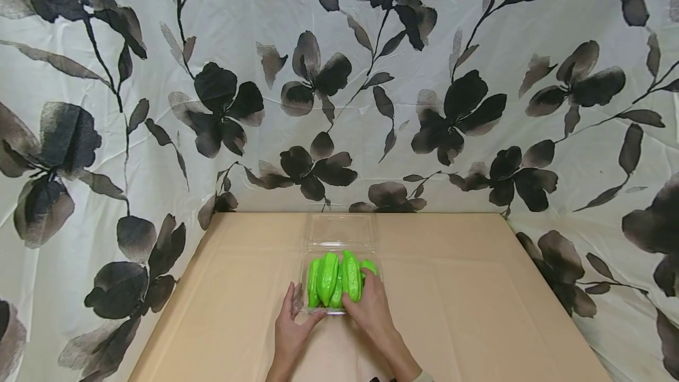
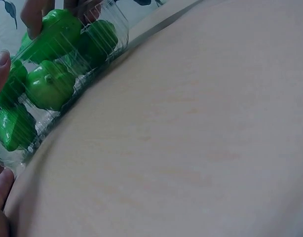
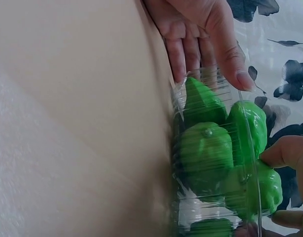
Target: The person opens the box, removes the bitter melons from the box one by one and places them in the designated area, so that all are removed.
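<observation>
A clear plastic clamshell box (image 1: 328,312) holds several glossy, bright green elongated vegetables (image 1: 328,279) with lumpy, ridged skins, perhaps peppers. My left hand (image 1: 293,323) holds the box's near left corner, fingers along the side and thumb by the front rim. In the right wrist view, that thumb (image 3: 233,64) lies close to the rim. My right hand (image 1: 373,311) reaches over the box's right side and pinches a green vegetable (image 3: 270,190) between thumb and fingers. Part of the vegetable at the far right is hidden behind this hand.
The hinged clear lid (image 1: 341,230) lies folded back toward the table's far edge. Beneath the box is a tan-covered table (image 1: 451,287). White cloth with dark flowers (image 1: 318,128) hangs behind the table and along both sides.
</observation>
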Motion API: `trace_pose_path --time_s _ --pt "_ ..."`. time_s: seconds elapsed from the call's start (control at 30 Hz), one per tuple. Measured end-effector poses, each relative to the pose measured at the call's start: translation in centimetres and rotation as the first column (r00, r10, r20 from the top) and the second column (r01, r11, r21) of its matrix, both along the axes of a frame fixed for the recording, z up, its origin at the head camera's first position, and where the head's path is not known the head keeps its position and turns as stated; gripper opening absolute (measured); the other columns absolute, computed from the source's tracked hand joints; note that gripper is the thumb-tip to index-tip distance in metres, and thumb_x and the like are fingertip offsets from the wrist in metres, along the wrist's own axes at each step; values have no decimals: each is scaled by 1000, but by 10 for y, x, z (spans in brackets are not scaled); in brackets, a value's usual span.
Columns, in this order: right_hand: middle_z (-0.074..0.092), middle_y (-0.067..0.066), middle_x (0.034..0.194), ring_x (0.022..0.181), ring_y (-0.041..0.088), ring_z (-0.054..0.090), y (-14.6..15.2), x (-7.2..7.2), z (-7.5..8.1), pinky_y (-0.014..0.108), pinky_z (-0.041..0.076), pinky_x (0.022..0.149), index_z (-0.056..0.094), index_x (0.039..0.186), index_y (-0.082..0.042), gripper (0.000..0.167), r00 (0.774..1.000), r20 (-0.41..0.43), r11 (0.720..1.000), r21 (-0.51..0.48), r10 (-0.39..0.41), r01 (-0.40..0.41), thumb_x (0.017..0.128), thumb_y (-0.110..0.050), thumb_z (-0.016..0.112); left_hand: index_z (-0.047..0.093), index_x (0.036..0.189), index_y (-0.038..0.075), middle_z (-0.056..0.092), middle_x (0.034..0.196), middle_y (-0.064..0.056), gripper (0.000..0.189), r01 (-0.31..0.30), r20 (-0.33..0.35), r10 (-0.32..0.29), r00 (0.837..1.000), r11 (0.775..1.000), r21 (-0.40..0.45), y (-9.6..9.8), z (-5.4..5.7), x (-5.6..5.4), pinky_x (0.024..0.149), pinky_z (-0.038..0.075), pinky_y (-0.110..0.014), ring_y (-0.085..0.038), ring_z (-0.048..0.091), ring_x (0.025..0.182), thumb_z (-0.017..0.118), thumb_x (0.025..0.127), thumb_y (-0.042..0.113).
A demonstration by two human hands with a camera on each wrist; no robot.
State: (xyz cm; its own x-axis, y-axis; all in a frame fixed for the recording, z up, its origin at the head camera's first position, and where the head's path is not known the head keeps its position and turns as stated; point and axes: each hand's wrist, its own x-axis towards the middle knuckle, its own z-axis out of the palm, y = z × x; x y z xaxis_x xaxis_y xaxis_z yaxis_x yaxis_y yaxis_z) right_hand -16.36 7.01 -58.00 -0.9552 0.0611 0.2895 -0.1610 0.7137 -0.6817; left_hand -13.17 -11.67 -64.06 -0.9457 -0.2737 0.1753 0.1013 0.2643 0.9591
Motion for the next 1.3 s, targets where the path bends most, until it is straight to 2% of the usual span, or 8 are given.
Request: trace_pose_path --time_s 0.2,0.43,0.7,0.9,1.07,1.3 --pt "62 13 106 92 20 60 4 1 4 36 57 76 52 131 0 66 1000 10 999 -32 -4 4 75 -24 77 32 156 5 52 151 -13 106 3 -12 -3 1000 1000 0 0 -2 -2 112 45 -44 -32 51 138 92 71 25" --pt "61 12 108 89 19 61 8 2 8 31 55 73 51 134 -4 66 998 58 998 -70 -6 10 77 -27 76 32 156 6 52 151 -12 106 -13 5 13 1000 1000 -22 -2 -6 -3 112 46 -46 -31 52 137 92 71 26" --pt "62 13 110 91 19 61 18 2 17 28 55 71 50 134 0 64 999 41 995 -99 -28 32 80 -23 75 31 155 2 50 151 -16 105 7 -19 -7 1000 1000 -12 -2 -3 -3 112 45 -48 -36 51 137 91 72 25" --pt "62 12 111 90 17 62 26 3 23 23 54 69 49 136 0 63 998 49 988 -144 -44 51 82 -22 75 31 156 4 50 152 -16 104 4 -1 -4 1000 999 -32 -3 -3 -3 113 45 -48 -36 51 138 91 73 26" --pt "62 14 113 89 18 61 36 3 27 23 54 68 49 136 1 64 997 39 984 -162 -73 78 83 -23 74 30 156 3 50 151 -17 105 8 -8 -8 1000 1000 -29 -3 -1 -2 112 46 -49 -38 51 137 91 73 26" --pt "61 14 116 87 19 61 52 3 27 23 52 68 48 137 0 64 994 30 977 -181 -110 113 83 -22 74 33 155 4 52 151 -13 105 2 -10 -2 1000 1000 -21 -1 0 -2 112 47 -45 -33 53 136 92 71 26"
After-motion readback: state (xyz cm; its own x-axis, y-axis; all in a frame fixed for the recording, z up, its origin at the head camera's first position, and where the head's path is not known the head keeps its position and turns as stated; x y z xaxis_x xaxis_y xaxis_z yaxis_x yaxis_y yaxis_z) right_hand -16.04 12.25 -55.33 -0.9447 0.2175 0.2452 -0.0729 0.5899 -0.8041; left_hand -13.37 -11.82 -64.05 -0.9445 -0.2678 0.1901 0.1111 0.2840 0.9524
